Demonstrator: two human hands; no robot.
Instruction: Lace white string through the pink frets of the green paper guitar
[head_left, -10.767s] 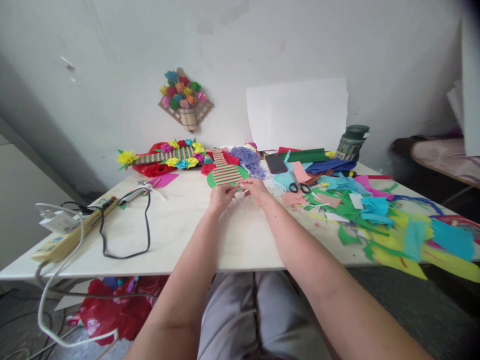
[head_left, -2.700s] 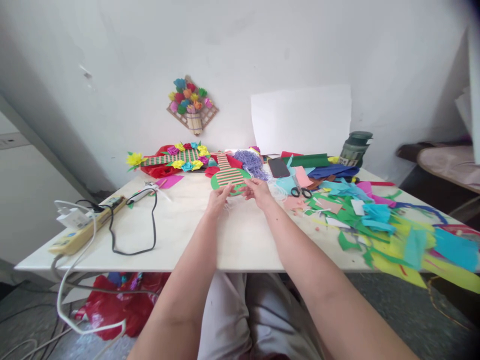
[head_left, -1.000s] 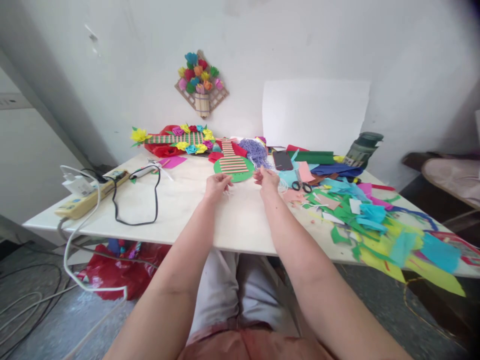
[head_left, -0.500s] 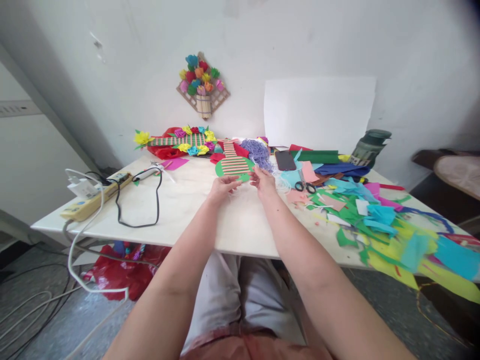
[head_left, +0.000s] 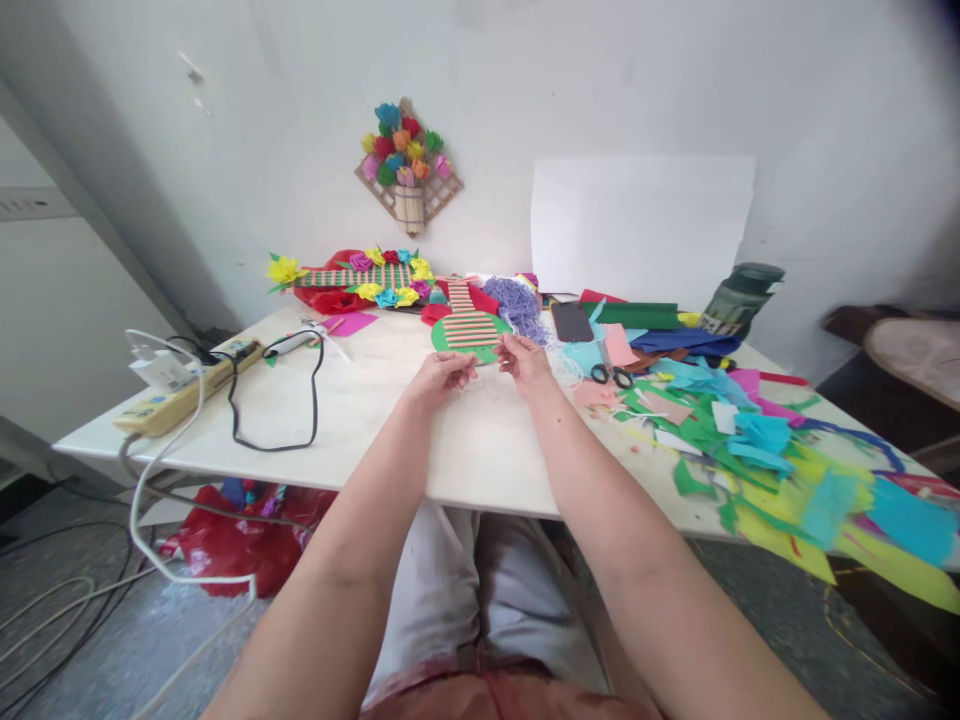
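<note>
A green guitar-shaped craft (head_left: 471, 332) covered with rows of thin wooden sticks lies on the table in front of me. My left hand (head_left: 444, 376) is at its lower left edge, thumb and fingertips pinched together. My right hand (head_left: 526, 364) is at its lower right edge, also in a pinch. What the fingertips hold is too small to make out. Loose white string (head_left: 568, 368) lies beside my right hand. Behind it is a bundle of purple shredded paper (head_left: 516, 305).
Scissors (head_left: 611, 375), a phone (head_left: 571, 322) and coloured paper scraps (head_left: 720, 420) lie on the right. A dark green bottle (head_left: 741, 298) stands behind them. On the left are a power strip (head_left: 187, 392) and a black cord (head_left: 274, 448). A flower-decorated craft (head_left: 352, 280) lies at the back.
My left hand has drawn slightly down and away from the craft's lower edge. My right hand stays near the edge, its fingers slightly shifted. The view has tilted a little.
</note>
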